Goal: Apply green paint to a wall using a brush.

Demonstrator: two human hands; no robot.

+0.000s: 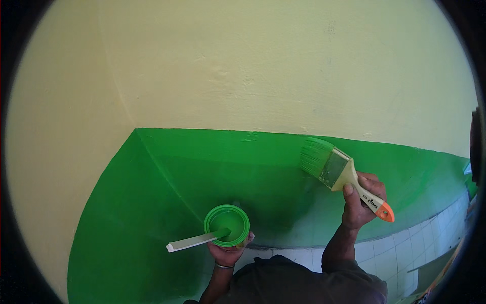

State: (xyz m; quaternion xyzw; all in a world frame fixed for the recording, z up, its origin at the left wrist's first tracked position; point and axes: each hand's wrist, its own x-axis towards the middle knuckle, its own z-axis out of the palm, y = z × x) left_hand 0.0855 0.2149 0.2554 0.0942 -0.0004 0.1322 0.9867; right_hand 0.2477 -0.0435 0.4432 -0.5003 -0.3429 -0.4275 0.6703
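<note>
My right hand [358,201] grips a wide flat paintbrush [343,169] by its pale handle, which has an orange end. Its green-coated bristles lie against the green band of the wall [228,152], just below the line where the cream paint begins. Low in the middle, my left hand [226,254] holds a paint can [207,218] with green paint inside and a green-smeared rim. A pale flat stick [191,242] leans out of the can to the left, its inner end coated green. The can hides most of my left fingers.
Cream wall [265,68] rises above the green, and a corner crease runs down at the left. White tiles [383,247] meet the wall's lower edge. A dark object [476,148] shows at the far right rim, too cut off to identify.
</note>
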